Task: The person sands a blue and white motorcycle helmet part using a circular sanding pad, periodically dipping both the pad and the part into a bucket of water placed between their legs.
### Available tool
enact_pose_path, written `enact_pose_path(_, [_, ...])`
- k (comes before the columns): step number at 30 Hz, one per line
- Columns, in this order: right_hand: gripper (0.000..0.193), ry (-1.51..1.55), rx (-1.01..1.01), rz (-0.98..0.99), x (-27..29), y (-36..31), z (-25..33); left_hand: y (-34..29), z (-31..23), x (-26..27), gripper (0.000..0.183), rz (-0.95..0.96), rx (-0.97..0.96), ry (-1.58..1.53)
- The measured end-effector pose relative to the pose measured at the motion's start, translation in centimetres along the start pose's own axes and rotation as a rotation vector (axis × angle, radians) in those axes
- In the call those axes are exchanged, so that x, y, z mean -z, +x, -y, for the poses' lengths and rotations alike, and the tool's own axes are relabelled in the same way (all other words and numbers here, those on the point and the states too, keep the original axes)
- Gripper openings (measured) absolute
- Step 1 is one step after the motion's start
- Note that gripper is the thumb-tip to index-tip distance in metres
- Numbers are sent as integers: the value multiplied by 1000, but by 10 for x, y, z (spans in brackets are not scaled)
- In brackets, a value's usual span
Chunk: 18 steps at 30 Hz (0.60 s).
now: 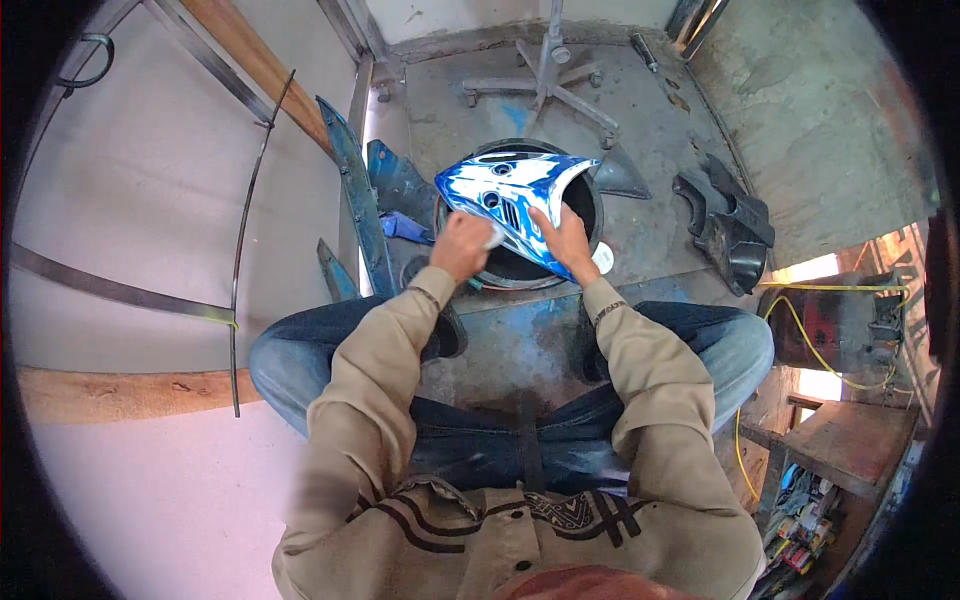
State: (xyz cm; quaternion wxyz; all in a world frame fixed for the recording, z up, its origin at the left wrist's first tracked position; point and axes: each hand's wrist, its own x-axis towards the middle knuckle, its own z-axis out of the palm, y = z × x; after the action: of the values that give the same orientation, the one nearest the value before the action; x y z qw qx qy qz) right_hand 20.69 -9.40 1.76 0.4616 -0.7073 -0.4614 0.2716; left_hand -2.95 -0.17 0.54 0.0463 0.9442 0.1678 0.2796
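A blue and white motorcycle body panel (470, 185), with round holes and a slotted vent, lies tilted over a round black tub (598, 215). My right hand (566, 243) grips the panel's right side, thumb on its upper face. At the lower left edge of the panel, my left hand (460, 246) is closed on a small white piece (496, 236) pressed to the surface. Whether that piece is a pad or folded paper I cannot make out. The inside of the tub is mostly hidden beneath the panel.
Dark blue panels (355, 200) lean at the left wall. Black plastic parts (730, 220) lie on the floor at right. Beyond the tub stands a wheeled stand base (545, 85). A white disc (602, 257) sits beside the tub. A yellow cable (810, 335) runs at far right.
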Motion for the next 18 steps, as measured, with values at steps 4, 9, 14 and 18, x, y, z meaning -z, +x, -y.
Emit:
enact_pose_path(4, [58,-44,-29,10,5,0,-4,17,-39,1,39,108,-148,-86])
enact_pose_path(9, [62,-72,35,14,6,5,-7,14,-9,8,31,117,-95,-67])
enact_pose_path(14, [63,-85,24,12,9,5,-6,16,8,11,25,81,35,-25])
enact_pose_path(18, [65,-127,0,27,9,4,-2,12,23,14,27,52,73,-43])
